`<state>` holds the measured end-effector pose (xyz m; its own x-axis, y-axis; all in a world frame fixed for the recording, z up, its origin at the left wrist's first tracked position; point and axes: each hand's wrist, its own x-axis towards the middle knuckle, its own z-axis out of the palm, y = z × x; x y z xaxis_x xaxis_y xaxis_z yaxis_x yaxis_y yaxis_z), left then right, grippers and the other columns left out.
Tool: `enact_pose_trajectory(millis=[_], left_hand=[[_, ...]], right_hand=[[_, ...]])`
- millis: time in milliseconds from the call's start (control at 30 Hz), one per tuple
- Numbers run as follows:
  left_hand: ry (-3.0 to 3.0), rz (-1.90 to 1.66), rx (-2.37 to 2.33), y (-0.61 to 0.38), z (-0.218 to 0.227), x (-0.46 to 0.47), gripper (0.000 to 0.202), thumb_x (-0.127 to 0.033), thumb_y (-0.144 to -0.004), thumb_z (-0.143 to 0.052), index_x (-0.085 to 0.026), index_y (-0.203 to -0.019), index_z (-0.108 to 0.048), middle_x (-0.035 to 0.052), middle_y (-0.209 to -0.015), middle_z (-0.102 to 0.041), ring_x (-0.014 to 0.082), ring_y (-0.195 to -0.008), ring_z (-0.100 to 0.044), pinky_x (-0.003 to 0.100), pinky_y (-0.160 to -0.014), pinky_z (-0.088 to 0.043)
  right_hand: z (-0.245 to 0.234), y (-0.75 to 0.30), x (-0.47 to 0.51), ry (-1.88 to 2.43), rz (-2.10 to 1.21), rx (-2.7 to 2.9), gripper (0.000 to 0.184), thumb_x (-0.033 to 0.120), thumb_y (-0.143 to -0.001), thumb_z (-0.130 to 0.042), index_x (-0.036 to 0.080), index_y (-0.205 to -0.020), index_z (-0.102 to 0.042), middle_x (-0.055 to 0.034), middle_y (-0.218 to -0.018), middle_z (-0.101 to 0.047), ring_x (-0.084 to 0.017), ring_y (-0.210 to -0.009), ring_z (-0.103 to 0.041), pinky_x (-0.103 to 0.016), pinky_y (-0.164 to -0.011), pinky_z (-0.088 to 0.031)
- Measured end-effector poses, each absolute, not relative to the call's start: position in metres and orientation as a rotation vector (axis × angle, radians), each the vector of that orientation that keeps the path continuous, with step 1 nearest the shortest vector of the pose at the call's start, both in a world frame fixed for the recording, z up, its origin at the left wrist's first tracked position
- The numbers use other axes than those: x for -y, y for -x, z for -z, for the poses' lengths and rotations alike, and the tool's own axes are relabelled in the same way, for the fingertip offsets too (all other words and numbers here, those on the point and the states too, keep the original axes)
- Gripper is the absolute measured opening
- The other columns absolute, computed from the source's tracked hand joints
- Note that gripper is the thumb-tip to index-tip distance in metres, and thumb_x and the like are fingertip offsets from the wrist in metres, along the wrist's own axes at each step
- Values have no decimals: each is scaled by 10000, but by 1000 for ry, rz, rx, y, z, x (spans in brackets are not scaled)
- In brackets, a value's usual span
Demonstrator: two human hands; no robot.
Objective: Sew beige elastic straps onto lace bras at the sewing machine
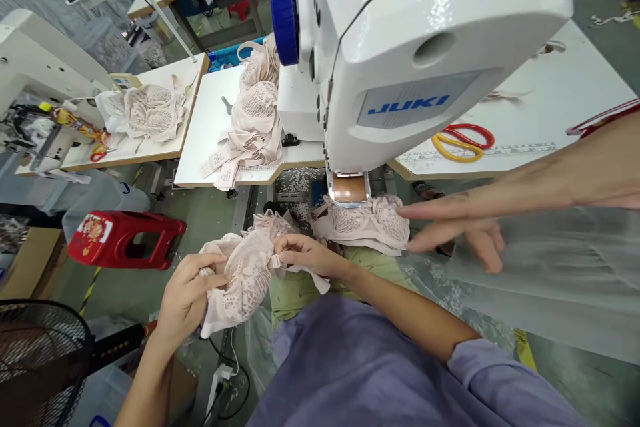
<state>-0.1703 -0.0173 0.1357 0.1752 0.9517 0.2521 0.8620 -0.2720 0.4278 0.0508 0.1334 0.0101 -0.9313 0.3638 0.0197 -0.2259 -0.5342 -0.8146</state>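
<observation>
I hold a pale pink lace bra (245, 273) in front of my lap with both hands. My left hand (186, 295) is closed round its left cup from below. At the bra's top edge my right hand (304, 253) pinches a small strap end. A second lace bra (371, 219) lies under the head of the white JUKI sewing machine (400, 33), just beyond my right hand. From the right, another person's hand (453, 228) reaches in with fingers stretched out, its tips next to that second bra.
A pile of pink bras (255, 113) lies on the white table (210, 127) left of the machine, more bras (150, 110) on the table beyond. Red and yellow scissors (463, 142) lie at right. A red stool (125, 238) and a black fan (40, 360) stand at left.
</observation>
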Motion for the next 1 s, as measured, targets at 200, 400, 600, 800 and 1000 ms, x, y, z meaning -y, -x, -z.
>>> enact_pose_trajectory(millis=[200,400,600,800,1000], left_hand=[[-2216,-763,-1884,180,-144,13,384,24,-878,-418,-239,-923,-694,50,-1118,-669,166,-1039,-625,297,-881,-491],[-1815,-933,-2121,212,-161,11,281,-102,-901,-427,-210,-804,-668,58,-1051,-678,182,-1008,-648,304,-895,-498],[-1482,-1042,-2296,237,-178,-21,196,-163,-761,-519,-195,-744,-712,46,-966,-719,200,-930,-644,296,-848,-498],[-1086,-1584,-2449,269,-231,-125,223,-158,-736,-589,-132,-946,-661,-38,-732,-616,90,-606,-508,191,-569,-443],[-1398,-1895,-2573,301,-261,-273,297,-3,-872,-301,-9,-1103,-488,56,-979,-611,123,-886,-559,327,-875,-503]], right_hand=[[-6,-57,-131,390,-2414,1342,298,464,-847,-703,184,-838,-602,-77,-1273,-587,-215,-1145,-559,-331,-956,-406],[-12,-82,-132,440,-2381,1431,296,465,-883,-662,190,-816,-576,-119,-1349,-574,-264,-1234,-528,-378,-976,-376],[-16,-122,-126,441,-2392,1386,345,502,-846,-695,185,-786,-573,-81,-1122,-596,-178,-906,-547,-293,-754,-381],[-25,-148,-121,499,-2291,1320,372,554,-841,-685,197,-796,-590,-25,-937,-481,-130,-760,-429,-271,-700,-346],[-28,-149,-118,541,-2210,1285,393,575,-834,-684,201,-780,-574,-8,-849,-453,-136,-749,-421,-274,-699,-342]])
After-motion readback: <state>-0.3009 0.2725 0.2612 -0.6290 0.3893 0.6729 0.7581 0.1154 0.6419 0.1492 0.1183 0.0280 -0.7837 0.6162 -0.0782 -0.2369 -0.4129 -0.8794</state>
